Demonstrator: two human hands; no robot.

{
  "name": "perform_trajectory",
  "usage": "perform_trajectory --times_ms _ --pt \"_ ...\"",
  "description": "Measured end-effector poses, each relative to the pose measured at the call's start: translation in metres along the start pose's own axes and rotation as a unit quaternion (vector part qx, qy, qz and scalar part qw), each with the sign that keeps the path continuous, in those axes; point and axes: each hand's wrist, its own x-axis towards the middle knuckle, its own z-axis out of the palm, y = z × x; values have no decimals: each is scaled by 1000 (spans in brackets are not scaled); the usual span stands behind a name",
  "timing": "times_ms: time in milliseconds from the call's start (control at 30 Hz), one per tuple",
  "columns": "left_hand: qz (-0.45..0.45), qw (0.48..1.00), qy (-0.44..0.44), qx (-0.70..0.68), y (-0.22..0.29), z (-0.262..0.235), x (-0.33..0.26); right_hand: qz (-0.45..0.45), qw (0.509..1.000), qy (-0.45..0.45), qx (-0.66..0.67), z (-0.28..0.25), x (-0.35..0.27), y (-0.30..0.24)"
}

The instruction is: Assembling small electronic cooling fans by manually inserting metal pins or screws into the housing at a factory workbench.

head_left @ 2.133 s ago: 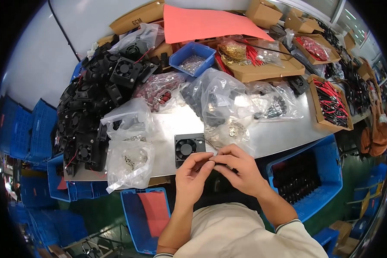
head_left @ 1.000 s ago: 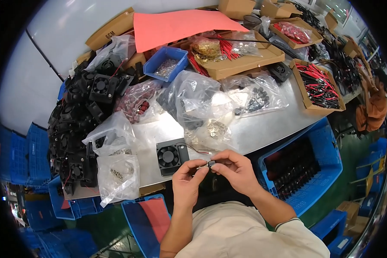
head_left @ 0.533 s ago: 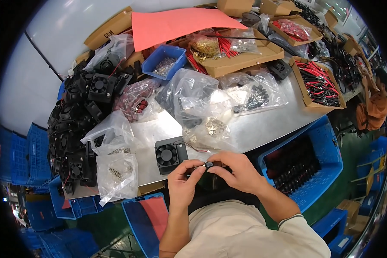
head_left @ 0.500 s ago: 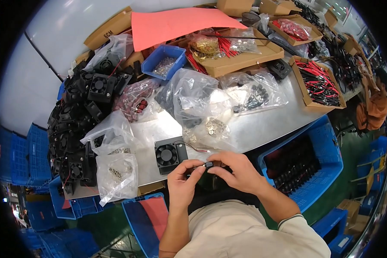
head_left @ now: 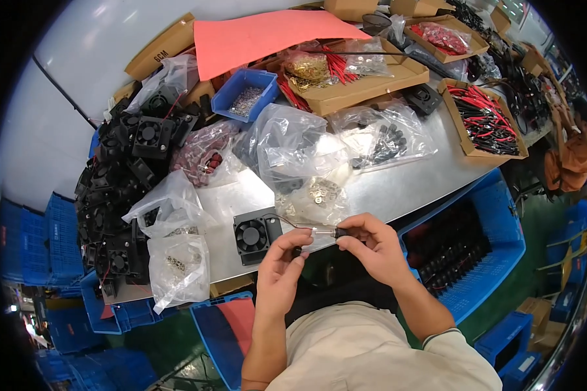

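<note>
My right hand pinches the dark end of a small part with a silvery stem, which points left toward my other hand. My left hand is closed, thumb against fingers, on a small black cap-like piece; its exact kind is too small to tell. Just beyond my left fingers a black fan in a square housing lies on the metal table, its thin lead and white plug running toward my hands. A clear bag with round metal washers lies beyond my hands.
Black fan units are heaped at the left beside clear plastic bags. A blue bin of small metal parts and cardboard trays of red and black leads stand farther back. Blue crates flank the table. Another person is at far right.
My hands have moved apart, the right one up and rightward. The silvery stem now shows between them, and a separate black piece shows in my left fingers.
</note>
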Motion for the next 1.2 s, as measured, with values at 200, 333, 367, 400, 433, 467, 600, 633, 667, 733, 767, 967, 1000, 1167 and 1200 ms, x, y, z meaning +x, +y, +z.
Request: perform_trajectory --times_ms 200,333,367,400,433,467,600,633,667,733,767,967,1000,1167,1200 --pt "8 995 11 97 7 14 -5 -10 993 -45 -110 0 -5 -9" --pt "49 983 -2 176 9 11 -4 -72 978 -72 -183 1 -3 -13" --pt "58 981 -1 187 9 10 -5 -77 974 -79 -198 1 -3 -14" --pt "67 978 0 197 9 9 -5 -76 974 -82 -198 1 -3 -14" --pt "67 978 2 197 8 6 -6 -84 973 -83 -197 1 -3 -13" --pt "61 975 -10 214 7 3 -6 -92 973 -84 -196 2 -3 -13" --pt "42 977 -4 208 6 0 -9 -60 985 -78 -141 7 -5 -12" --pt "42 977 -3 207 5 0 -10 -62 983 -87 -148 7 -4 -12" --pt "22 986 26 162 4 -1 -12 -65 981 -95 -155 8 -4 -11" --pt "3 992 55 116 1 -3 -12 -43 988 -88 -123 6 -5 -6" --pt "3 996 70 57 -1 -5 -12 -22 992 -81 -90 6 -6 -3" --pt "-71 979 125 -142 -2 -3 -11 1 996 -79 -51 11 -9 -1" --pt "-52 981 101 -158 -5 -5 -12 2 996 -79 -52 11 -10 0" --pt "-9 990 62 -127 -13 -6 -12 3 995 -87 -58 13 -12 2" --pt "-45 985 77 -147 -8 -2 -12 4 995 -86 -58 13 -13 3"
